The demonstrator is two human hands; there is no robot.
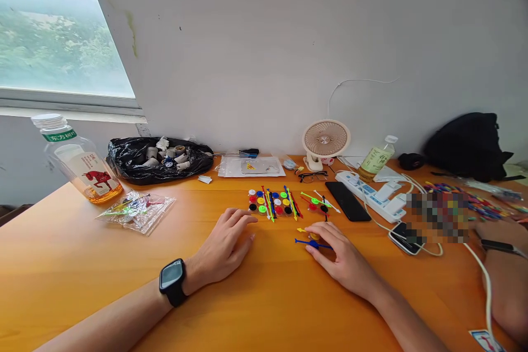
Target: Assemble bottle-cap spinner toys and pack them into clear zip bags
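Note:
My left hand [225, 245], a black smartwatch [172, 280] on its wrist, rests on the table with fingers stretched out and nothing in them. Curled over a blue arrow spinner [314, 244] and a yellow spinner [314, 235] is my right hand [338, 250], its thumb at the blue piece and its fingertips at the yellow one. Beyond my hands lie rows of coloured round spinner bases [262, 209] with loose plastic arrows [270, 203] beside them. A few more spinner pieces [324, 208] in red, green, black and white sit just past my right hand.
A clear bag of spinner parts [136, 212] and a tilted bottle [88, 165] are at left, near a black plastic bag [160, 160]. Behind stand a fan [325, 140] and glasses [312, 177]. Rightward are a phone [347, 201], power strip [371, 195] and another person's arm [505, 275].

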